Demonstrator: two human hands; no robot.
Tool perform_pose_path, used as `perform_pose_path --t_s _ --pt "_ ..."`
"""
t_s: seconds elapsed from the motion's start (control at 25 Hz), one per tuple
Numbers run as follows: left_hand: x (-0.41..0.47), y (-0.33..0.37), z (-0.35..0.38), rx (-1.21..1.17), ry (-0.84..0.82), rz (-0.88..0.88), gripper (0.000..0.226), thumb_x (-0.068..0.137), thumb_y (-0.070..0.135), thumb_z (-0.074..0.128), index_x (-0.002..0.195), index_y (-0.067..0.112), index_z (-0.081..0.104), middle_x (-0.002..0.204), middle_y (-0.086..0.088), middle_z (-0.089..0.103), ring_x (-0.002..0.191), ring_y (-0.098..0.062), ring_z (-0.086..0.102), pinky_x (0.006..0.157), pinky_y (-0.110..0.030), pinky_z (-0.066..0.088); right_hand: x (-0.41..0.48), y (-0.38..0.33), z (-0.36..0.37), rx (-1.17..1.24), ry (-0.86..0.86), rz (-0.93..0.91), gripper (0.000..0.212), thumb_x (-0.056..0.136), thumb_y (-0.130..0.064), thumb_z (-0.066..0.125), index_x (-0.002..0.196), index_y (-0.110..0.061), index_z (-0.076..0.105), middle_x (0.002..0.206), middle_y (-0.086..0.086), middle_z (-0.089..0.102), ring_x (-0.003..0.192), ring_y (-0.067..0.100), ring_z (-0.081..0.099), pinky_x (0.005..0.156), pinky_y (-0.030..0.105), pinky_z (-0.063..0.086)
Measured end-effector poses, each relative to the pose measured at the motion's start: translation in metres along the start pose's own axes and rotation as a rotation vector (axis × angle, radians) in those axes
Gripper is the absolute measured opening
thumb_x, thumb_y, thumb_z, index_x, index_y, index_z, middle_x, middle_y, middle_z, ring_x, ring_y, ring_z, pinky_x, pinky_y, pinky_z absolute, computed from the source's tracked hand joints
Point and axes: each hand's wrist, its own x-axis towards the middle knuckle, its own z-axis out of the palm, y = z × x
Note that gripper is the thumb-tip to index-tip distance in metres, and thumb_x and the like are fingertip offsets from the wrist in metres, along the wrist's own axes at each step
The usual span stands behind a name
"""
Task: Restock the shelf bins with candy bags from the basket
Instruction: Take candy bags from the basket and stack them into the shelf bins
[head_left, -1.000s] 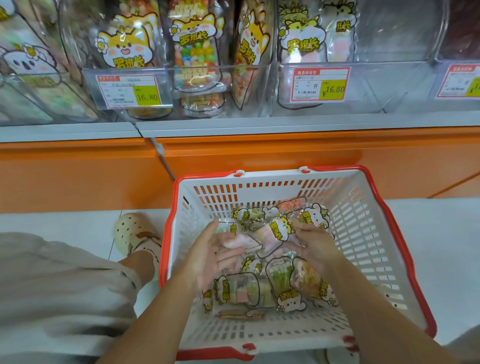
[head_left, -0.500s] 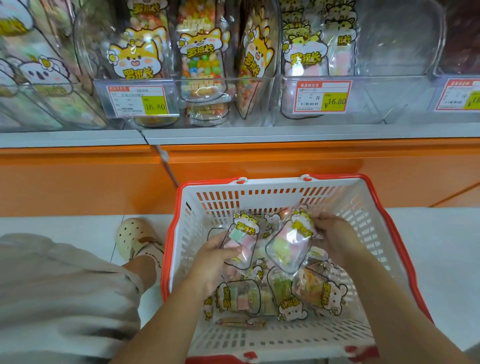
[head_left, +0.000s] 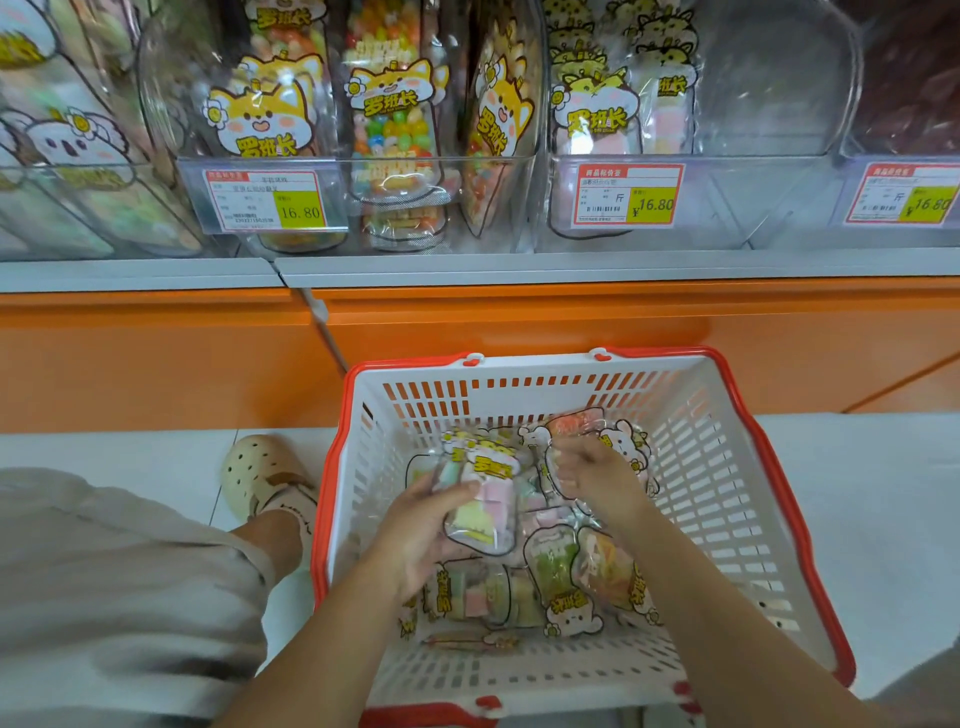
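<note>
Right hand (head_left: 602, 480) dropped since half second ago, no longer lifting bag; left hand (head_left: 415, 540) now grips pink-yellow candy bag (head_left: 485, 512) by lower end, second bag seemingly stacked behind it, raised over middle of basket (head_left: 722, 499). Right hand fingers bent over orange-sweet bag (head_left: 574, 423) at basket's far side; blurred, cannot tell if grasped. More bags (head_left: 556, 571) on basket floor. Shelf bins (head_left: 779, 197) above, price tags (head_left: 626, 196) on fronts

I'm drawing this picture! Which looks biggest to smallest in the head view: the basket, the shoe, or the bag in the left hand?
1. basket, by far.
2-3. shoe and bag look about alike. The left hand hides part of the bag, so I won't rank them.
</note>
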Motion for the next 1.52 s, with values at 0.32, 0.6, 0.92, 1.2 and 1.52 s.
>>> perform_pose_path --t_s 0.32,0.6,0.92,1.2,1.52 --pt "0.010 -0.010 -0.021 -0.063 0.249 -0.010 0.041 0.084 0.010 0.073 0.124 0.014 0.061 0.102 -0.005 0.072 0.071 -0.011 0.070 0.042 -0.019 0.048 0.014 0.049 0.022 -1.112 -0.075 0.117 0.028 0.098 -0.029 0.042 0.114 -0.011 0.057 0.106 0.009 0.065 0.094 0.025 0.062 0.072 0.032 0.052" --pt "0.026 -0.021 -0.028 -0.058 0.254 -0.039 0.031 0.082 0.015 0.076 0.112 0.018 0.069 0.101 -0.004 0.075 0.096 -0.024 0.070 0.072 -0.034 0.056 0.017 0.052 0.028 -1.067 -0.116 0.175 0.060 0.088 -0.045 0.052 0.144 -0.037 0.032 0.140 0.009 0.046 0.127 0.031 0.045 0.097 0.039 0.044" --pt "0.025 -0.024 -0.032 -0.017 0.249 -0.052 0.026 0.077 0.015 0.079 0.103 0.018 0.073 0.099 -0.007 0.076 0.098 -0.029 0.070 0.098 -0.052 0.050 0.014 0.049 0.040 -1.238 0.082 -0.016 0.027 0.089 -0.030 0.061 0.114 -0.021 0.059 0.129 0.007 0.041 0.124 0.027 0.035 0.097 0.036 0.042" --pt "0.005 -0.009 -0.020 0.030 0.256 0.022 0.019 0.085 0.013 0.072 0.105 0.014 0.069 0.082 0.001 0.072 0.071 -0.012 0.065 0.053 -0.023 0.051 -0.006 0.028 0.013 -0.909 0.308 -0.269 0.016 0.097 -0.029 0.046 0.088 -0.021 0.057 0.093 0.001 0.060 0.104 0.023 0.052 0.090 0.037 0.043" --pt "-0.022 0.010 0.018 0.005 0.032 0.072 0.067 0.062 0.040 0.087 0.121 0.023 0.059 0.118 -0.005 0.070 0.114 -0.030 0.062 0.086 -0.049 0.056 -0.053 -0.019 0.008 0.275 -0.053 0.114 0.027 0.094 -0.019 0.057 0.119 -0.008 0.058 0.104 0.010 0.062 0.089 0.022 0.061 0.078 0.038 0.050"
